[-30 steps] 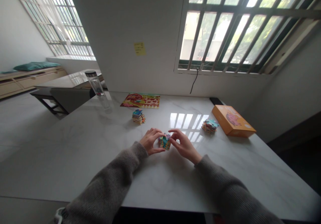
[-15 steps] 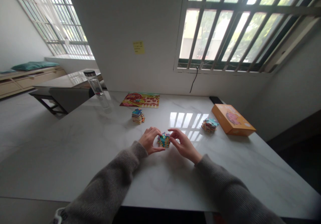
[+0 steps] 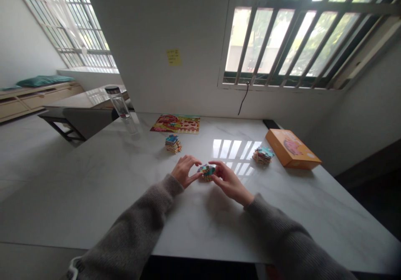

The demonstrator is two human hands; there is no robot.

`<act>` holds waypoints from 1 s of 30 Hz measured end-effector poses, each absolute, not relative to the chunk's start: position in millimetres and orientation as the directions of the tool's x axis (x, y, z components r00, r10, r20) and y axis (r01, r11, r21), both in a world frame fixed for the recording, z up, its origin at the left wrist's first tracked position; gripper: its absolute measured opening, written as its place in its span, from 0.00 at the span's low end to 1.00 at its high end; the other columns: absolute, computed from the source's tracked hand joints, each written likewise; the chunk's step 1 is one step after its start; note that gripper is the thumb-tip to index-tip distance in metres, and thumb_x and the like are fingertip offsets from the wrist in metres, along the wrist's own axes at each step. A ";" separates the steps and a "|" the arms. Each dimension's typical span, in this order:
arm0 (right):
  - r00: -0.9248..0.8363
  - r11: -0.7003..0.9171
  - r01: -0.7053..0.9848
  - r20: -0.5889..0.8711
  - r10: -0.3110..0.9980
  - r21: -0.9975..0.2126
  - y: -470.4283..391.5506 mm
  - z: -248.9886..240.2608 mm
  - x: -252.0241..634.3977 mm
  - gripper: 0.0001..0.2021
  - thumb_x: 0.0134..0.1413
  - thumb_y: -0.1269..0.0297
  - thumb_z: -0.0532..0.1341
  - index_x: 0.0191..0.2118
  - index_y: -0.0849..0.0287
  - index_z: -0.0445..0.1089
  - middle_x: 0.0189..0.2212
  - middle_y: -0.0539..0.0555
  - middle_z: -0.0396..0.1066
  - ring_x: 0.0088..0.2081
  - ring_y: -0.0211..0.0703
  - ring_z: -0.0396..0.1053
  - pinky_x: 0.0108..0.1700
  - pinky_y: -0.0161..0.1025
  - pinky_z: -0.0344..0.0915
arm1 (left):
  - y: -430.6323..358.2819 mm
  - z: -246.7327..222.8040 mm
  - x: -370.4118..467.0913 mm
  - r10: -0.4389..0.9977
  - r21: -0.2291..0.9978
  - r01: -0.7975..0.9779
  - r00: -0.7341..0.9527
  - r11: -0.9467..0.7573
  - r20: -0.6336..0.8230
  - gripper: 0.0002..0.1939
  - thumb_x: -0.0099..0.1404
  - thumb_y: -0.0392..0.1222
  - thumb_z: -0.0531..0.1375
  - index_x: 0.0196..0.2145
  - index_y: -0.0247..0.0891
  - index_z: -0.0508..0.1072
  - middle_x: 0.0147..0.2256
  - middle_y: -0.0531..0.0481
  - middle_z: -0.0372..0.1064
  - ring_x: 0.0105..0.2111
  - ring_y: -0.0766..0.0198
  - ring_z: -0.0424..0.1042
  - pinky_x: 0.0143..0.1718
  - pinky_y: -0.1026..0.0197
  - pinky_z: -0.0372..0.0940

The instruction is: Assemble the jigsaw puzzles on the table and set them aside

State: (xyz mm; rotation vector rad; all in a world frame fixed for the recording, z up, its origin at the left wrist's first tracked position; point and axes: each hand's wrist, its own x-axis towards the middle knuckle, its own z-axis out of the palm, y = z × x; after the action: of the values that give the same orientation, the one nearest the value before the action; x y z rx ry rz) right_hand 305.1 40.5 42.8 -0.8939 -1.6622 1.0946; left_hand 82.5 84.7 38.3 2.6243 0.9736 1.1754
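Observation:
In the middle of the table a small pile of jigsaw puzzle pieces (image 3: 204, 176) lies between my two hands. My left hand (image 3: 184, 171) is curved at the pile's left side, thumb and forefinger apart, the thumb tip at its edge. From the right, the thumb and fingers of my right hand (image 3: 230, 182) hold a teal-green puzzle piece (image 3: 211, 171) at the top of the pile. Two taller stacks stand farther off: a left stack of puzzle pieces (image 3: 173, 144) and a right stack (image 3: 263, 156).
A farm picture sheet (image 3: 175, 123) lies near the wall. An orange box (image 3: 293, 148) and a dark flat object (image 3: 272, 124) are at the right. A glass bottle (image 3: 120, 104) stands at the table's left back edge. A yellow note (image 3: 173, 57) is stuck on the wall.
My left hand's thumb and fingers have shifted slightly left, off the pile's near side. A teal-green piece now shows at my right fingertips, and the pile's top looks different.

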 end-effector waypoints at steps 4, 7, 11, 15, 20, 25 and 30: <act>-0.245 0.257 -0.008 0.251 0.937 -0.966 41.2 41.3 303.5 0.16 0.56 0.51 0.66 0.41 0.56 0.65 0.33 0.51 0.70 0.34 0.39 0.70 0.38 0.39 0.68 | 79.9 43.1 84.7 0.589 0.344 0.490 0.542 -0.801 0.599 0.13 0.66 0.51 0.62 0.43 0.40 0.72 0.39 0.47 0.72 0.40 0.55 0.69 0.46 0.52 0.60; -0.187 0.227 -0.018 0.227 0.956 -0.974 42.7 39.9 303.3 0.19 0.52 0.47 0.68 0.36 0.56 0.63 0.31 0.49 0.69 0.32 0.39 0.70 0.36 0.38 0.68 | 78.3 43.3 86.1 0.587 0.342 0.486 0.565 -0.804 0.579 0.21 0.63 0.54 0.65 0.49 0.41 0.71 0.41 0.46 0.72 0.42 0.53 0.69 0.47 0.51 0.61; -0.160 0.208 -0.028 0.209 0.965 -0.978 42.1 42.6 304.1 0.21 0.51 0.46 0.69 0.34 0.56 0.63 0.28 0.49 0.70 0.31 0.39 0.70 0.35 0.38 0.68 | 79.6 40.3 86.5 0.596 0.353 0.485 0.576 -0.800 0.560 0.20 0.67 0.52 0.62 0.53 0.42 0.71 0.42 0.45 0.72 0.43 0.54 0.69 0.47 0.52 0.61; -0.138 0.192 -0.024 0.193 0.971 -0.981 39.7 45.7 304.7 0.19 0.52 0.47 0.69 0.32 0.57 0.65 0.27 0.50 0.72 0.30 0.39 0.71 0.35 0.38 0.68 | 80.3 39.7 86.0 0.595 0.374 0.465 0.577 -0.803 0.560 0.19 0.71 0.46 0.57 0.57 0.41 0.70 0.42 0.44 0.72 0.42 0.55 0.69 0.46 0.53 0.62; -0.083 0.239 0.042 0.235 0.968 -0.970 40.3 40.6 303.9 0.19 0.53 0.47 0.67 0.31 0.57 0.65 0.25 0.48 0.68 0.27 0.37 0.67 0.30 0.36 0.65 | 78.0 42.7 86.6 0.610 0.414 0.449 0.554 -0.792 0.566 0.17 0.70 0.43 0.57 0.55 0.40 0.70 0.40 0.46 0.72 0.41 0.56 0.70 0.46 0.53 0.62; -0.217 0.382 0.193 0.340 0.915 -0.904 39.7 39.0 306.7 0.15 0.60 0.49 0.63 0.35 0.57 0.68 0.29 0.51 0.71 0.31 0.39 0.68 0.36 0.39 0.67 | 75.3 42.1 86.9 0.586 0.383 0.443 0.634 -0.810 0.506 0.28 0.64 0.47 0.63 0.59 0.41 0.65 0.44 0.45 0.71 0.43 0.54 0.70 0.47 0.52 0.62; -0.301 0.396 0.179 0.333 0.894 -0.901 32.1 43.2 306.8 0.13 0.62 0.53 0.62 0.44 0.56 0.66 0.31 0.51 0.71 0.32 0.39 0.69 0.36 0.39 0.68 | 69.2 40.1 88.7 0.563 0.268 0.499 0.668 -0.824 0.487 0.20 0.59 0.57 0.67 0.40 0.40 0.73 0.39 0.46 0.72 0.40 0.54 0.70 0.43 0.53 0.61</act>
State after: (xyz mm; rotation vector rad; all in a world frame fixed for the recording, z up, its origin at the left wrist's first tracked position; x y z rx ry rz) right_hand 306.8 32.1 43.2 -0.9426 -1.7365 0.9772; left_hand 88.7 69.2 40.1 2.7658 0.8832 0.8652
